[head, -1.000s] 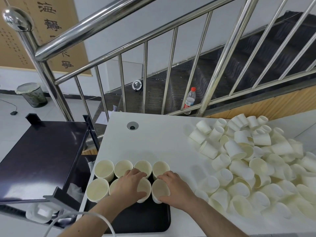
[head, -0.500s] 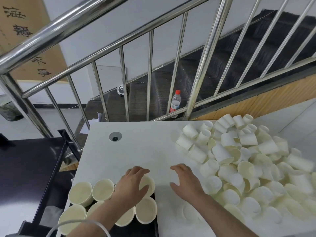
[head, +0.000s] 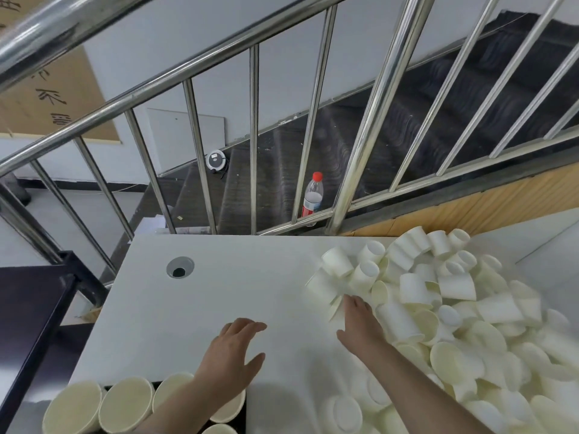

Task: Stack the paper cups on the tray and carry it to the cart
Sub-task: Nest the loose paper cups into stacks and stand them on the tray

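— Both of my hands have left the tray since a moment ago, and my view has swung up and to the right, so the upright cups have slid down to the bottom left edge.

— Where are your hands now?

— My left hand (head: 230,360) is over the bare white table (head: 238,277), palm down, fingers spread and loosely straight, thumb out to the side. It has hold of nothing. My right hand (head: 360,324) is stretched further forward, its fingertips at the near edge of the loose pile of cups (head: 454,308). They touch, or nearly touch, a cup lying on its side; motion blur there keeps me from telling which. The hand looks open and flat, not closed round anything.

— And the tray?

— Only a dark strip of the tray (head: 241,415) shows at the bottom, partly under my left forearm. The upright cups on it (head: 125,402) stand rim to rim, mouths up. The pile covers the right half of the table, cups tumbled on their sides and over each other.

— The cart?

— A dark cart (head: 28,308) stands just beside the table's left edge. Beyond the table rises a steel stair railing (head: 369,145), and a bottle with a red cap (head: 313,195) stands behind its bars.
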